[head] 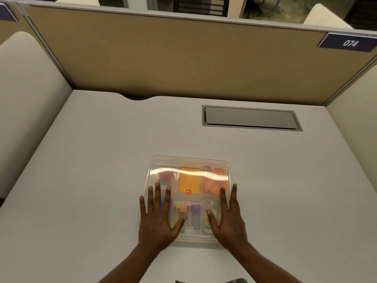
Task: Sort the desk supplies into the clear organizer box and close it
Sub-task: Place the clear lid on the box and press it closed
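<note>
Your left grip is bare, and so is your right grip: uncovered backs, fingers and thumbs. Your fingers are long and slim, each ending in a short, rounded nail that reads a little paler than the rest. Faint ridges run down the backs from the knuckles toward the wrists, and creases mark the finger joints. Your left forearm and right forearm are bare too, uncovered all the way to the bottom edge, narrowing at the wrists. Between them at that edge sits a dark shape; whether you wear it cannot be told
</note>
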Motion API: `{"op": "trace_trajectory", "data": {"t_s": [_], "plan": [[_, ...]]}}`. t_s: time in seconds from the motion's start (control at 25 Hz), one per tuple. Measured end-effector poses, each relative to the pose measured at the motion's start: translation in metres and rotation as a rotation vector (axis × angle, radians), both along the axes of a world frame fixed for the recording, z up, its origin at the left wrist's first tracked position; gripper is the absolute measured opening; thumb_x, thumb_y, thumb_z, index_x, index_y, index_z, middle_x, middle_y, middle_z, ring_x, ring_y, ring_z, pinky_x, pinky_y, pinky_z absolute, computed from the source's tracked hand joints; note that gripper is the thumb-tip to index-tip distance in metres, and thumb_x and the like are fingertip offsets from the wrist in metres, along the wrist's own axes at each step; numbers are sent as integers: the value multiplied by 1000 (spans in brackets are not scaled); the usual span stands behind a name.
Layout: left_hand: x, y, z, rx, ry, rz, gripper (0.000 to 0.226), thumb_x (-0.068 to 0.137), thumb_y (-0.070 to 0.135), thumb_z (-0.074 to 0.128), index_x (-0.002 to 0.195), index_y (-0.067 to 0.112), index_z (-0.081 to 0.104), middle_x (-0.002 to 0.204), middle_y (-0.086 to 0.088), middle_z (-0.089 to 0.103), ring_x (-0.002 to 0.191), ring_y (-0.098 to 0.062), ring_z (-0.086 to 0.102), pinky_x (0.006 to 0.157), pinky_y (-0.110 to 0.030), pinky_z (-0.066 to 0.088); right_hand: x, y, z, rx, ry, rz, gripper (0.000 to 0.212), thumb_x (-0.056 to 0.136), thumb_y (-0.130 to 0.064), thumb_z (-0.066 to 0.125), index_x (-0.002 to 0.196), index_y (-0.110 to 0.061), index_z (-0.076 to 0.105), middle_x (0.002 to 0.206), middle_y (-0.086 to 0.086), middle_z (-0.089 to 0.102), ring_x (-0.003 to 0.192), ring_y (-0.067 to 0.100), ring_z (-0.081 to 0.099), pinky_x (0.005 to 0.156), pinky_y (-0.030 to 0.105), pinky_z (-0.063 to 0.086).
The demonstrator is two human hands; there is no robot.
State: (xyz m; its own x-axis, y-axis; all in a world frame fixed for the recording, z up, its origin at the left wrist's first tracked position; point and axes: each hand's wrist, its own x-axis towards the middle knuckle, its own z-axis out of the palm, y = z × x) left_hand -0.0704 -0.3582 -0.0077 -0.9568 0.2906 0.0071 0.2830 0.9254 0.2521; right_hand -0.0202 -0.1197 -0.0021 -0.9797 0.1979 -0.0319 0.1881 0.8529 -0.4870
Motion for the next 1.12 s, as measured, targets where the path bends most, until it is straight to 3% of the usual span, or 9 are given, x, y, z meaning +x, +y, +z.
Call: {"op": "trace_trajectory", "data": {"t_s": [0.24, 0.4, 0.52, 0.68, 0.76, 0.88, 1.0, 1.12], "plan": [[11, 28, 6, 37, -16, 33, 92, 83, 73, 38, 154, 21, 14, 163, -13, 3, 149, -37, 1, 115, -65, 4, -10, -29, -1, -75, 74, 36, 88, 93, -61, 44, 156, -29, -9, 164, -3, -23, 152, 20, 10, 102, 29, 42], [11, 8, -1, 22, 5, 150, 85, 85, 68, 37, 154, 20, 19, 163, -14, 5, 149, -37, 4, 115, -66, 7, -29, -80, 0, -148, 49, 102, 79, 99, -48, 40, 156, -30, -12, 161, -8, -30, 142, 19, 40, 85, 18, 52], [-6, -38, -5, -22, 15, 167, 86, 84, 70, 40, 153, 23, 20, 163, -12, 7, 149, -36, 5, 115, -66, 7, -42, -119, 5, -160, -1, 158, 82, 95, -59, 32, 153, -31, -18, 157, -8, -37, 137, 17, 46, 82, 12, 51], [-26, -94, -10, -70, -9, 184, 87, 83, 73, 41, 154, 26, 19, 163, -10, 8, 149, -34, 5, 115, -66, 7, -64, -164, 12, -100, -95, 245, 88, 96, -62, 34, 151, -29, -26, 153, -3, -44, 150, 24, 23, 105, 30, 49], [-34, -117, -11, -84, -37, 208, 88, 83, 73, 41, 153, 26, 19, 163, -9, 9, 149, -34, 6, 115, -66, 7, -77, -180, 15, -28, -162, 299, 88, 95, -64, 30, 151, -25, -26, 152, 2, -46, 153, 31, 6, 118, 41, 35], [-41, -138, -9, -105, -39, 223, 87, 83, 72, 42, 153, 26, 19, 163, -9, 9, 149, -35, 6, 115, -66, 7, -92, -196, 18, 59, -239, 349, 88, 95, -67, 28, 153, -23, -21, 153, 9, -44, 152, 39, -2, 123, 47, 17], [-43, -142, -5, -111, -51, 227, 86, 84, 72, 42, 154, 27, 18, 163, -8, 9, 149, -34, 6, 115, -66, 5, -100, -197, 18, 88, -282, 382, 88, 93, -69, 28, 154, -25, -19, 155, 10, -40, 151, 41, 1, 122, 50, 18], [-41, -139, -1, -135, -39, 229, 84, 85, 70, 40, 154, 27, 17, 163, -9, 8, 149, -34, 4, 116, -65, 3, -101, -174, 20, -15, -317, 444, 87, 94, -64, 37, 151, -35, -22, 160, 6, -30, 147, 37, 27, 114, 48, 38]]}}
